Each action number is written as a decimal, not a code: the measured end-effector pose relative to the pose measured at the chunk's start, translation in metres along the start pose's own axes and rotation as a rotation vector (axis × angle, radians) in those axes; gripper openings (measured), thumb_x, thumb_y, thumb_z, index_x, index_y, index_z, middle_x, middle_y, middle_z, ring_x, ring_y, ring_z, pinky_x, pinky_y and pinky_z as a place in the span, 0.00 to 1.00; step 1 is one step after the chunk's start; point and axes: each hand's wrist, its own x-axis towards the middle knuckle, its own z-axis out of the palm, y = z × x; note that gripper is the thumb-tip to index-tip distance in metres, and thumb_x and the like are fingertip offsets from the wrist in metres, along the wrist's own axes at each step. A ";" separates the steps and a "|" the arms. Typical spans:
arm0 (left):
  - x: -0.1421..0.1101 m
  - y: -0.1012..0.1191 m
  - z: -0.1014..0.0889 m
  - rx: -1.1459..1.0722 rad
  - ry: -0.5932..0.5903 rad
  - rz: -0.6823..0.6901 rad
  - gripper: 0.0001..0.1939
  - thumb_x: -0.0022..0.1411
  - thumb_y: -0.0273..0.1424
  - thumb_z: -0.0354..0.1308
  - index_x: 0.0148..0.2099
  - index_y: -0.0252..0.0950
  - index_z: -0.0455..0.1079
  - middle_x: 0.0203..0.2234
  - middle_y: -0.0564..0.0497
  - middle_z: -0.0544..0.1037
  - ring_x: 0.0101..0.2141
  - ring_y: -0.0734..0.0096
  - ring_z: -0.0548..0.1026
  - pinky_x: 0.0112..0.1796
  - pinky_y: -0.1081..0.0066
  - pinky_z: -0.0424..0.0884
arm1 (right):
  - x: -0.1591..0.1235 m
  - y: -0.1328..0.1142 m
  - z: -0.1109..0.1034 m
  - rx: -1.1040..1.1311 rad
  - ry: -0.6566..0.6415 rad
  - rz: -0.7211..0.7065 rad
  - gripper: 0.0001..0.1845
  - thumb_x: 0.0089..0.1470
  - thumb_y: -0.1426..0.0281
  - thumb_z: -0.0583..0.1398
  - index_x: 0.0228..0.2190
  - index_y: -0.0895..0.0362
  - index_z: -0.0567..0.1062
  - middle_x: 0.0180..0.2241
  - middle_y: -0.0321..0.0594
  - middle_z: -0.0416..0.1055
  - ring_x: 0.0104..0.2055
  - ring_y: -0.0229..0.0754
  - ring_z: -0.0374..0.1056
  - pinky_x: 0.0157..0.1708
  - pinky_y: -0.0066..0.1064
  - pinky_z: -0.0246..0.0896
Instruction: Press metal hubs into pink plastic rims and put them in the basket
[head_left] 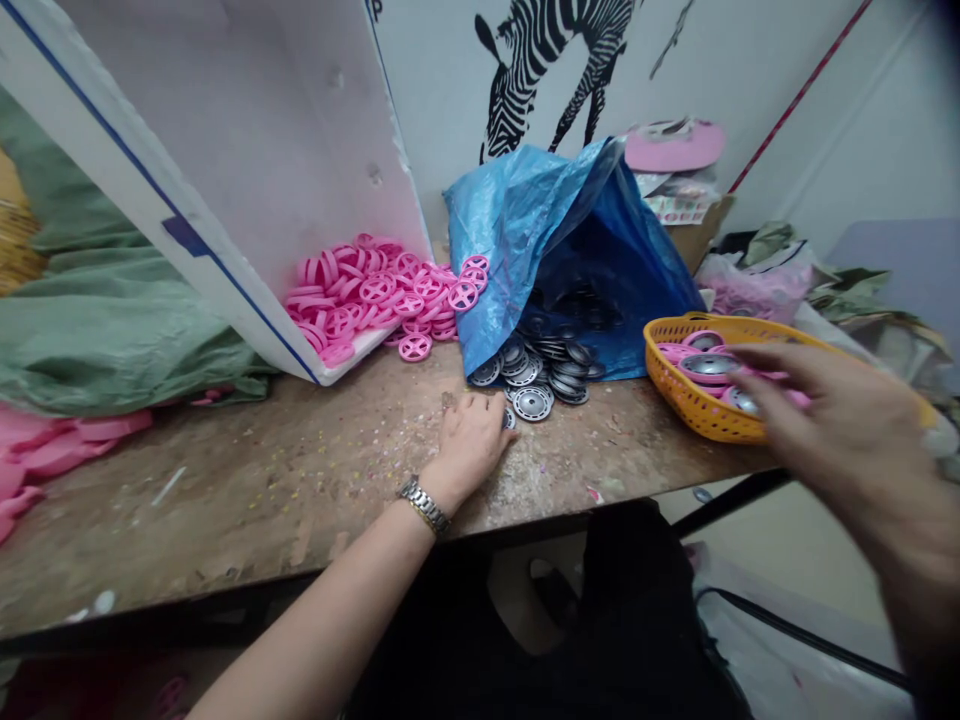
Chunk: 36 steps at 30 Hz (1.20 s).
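Several fingers (480, 402) of the left hand (469, 440) bend down at the near edge of a spill of grey discs (532, 402), with one disc (509, 418) showing beside the fingertips; whether they grip it I cannot tell. That hand lies palm down on the worn table (300, 480), its wrist wearing a metal watch (424, 505) and its forearm slanting in from the near left. The right hand (832, 430), blurred, reaches in from the near right, its fingers curved and partly spread over the near right part of a yellow basket (694, 415); I cannot tell whether they hold anything.

In the basket lie pink wheels with grey centres (709, 366), heaped near the rim. Left of it, a blue bag (525, 200) gapes towards the near side, with more discs piled inside and sliding out of its mouth onto the table. Further left, a white box (255, 120) is tipped with its opening facing near and right; plain pink wheels (379, 288) fill its low end, spilling over onto the table and against the bag. A green sack (127, 320) lies at the far left, beside pink pieces (52, 450).
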 end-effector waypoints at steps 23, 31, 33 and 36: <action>-0.058 -0.006 0.009 -0.601 0.217 0.008 0.36 0.61 0.31 0.61 0.67 0.38 0.50 0.59 0.37 0.68 0.59 0.50 0.68 0.59 0.46 0.63 | -0.007 -0.103 0.134 -0.079 -0.400 -0.004 0.21 0.62 0.54 0.56 0.44 0.56 0.77 0.44 0.49 0.75 0.48 0.53 0.71 0.43 0.38 0.62; -0.046 -0.005 -0.001 -0.490 0.221 0.193 0.37 0.62 0.29 0.61 0.68 0.38 0.48 0.59 0.37 0.67 0.60 0.51 0.66 0.60 0.47 0.63 | -0.025 -0.126 0.125 0.621 -0.595 0.165 0.19 0.54 0.55 0.60 0.40 0.56 0.79 0.35 0.40 0.78 0.37 0.46 0.72 0.37 0.35 0.63; -0.039 -0.007 -0.008 -0.475 0.191 0.248 0.36 0.63 0.32 0.61 0.68 0.39 0.48 0.58 0.37 0.67 0.59 0.51 0.67 0.58 0.49 0.65 | -0.027 -0.124 0.127 0.744 -0.632 0.191 0.17 0.51 0.57 0.61 0.35 0.57 0.79 0.31 0.38 0.77 0.33 0.44 0.70 0.34 0.33 0.63; -0.020 -0.024 -0.023 -0.400 0.126 0.252 0.33 0.63 0.40 0.61 0.66 0.39 0.54 0.56 0.38 0.68 0.57 0.50 0.68 0.55 0.51 0.67 | -0.034 -0.113 0.130 0.810 -0.543 0.267 0.15 0.51 0.58 0.61 0.32 0.56 0.77 0.27 0.36 0.74 0.29 0.42 0.68 0.29 0.31 0.62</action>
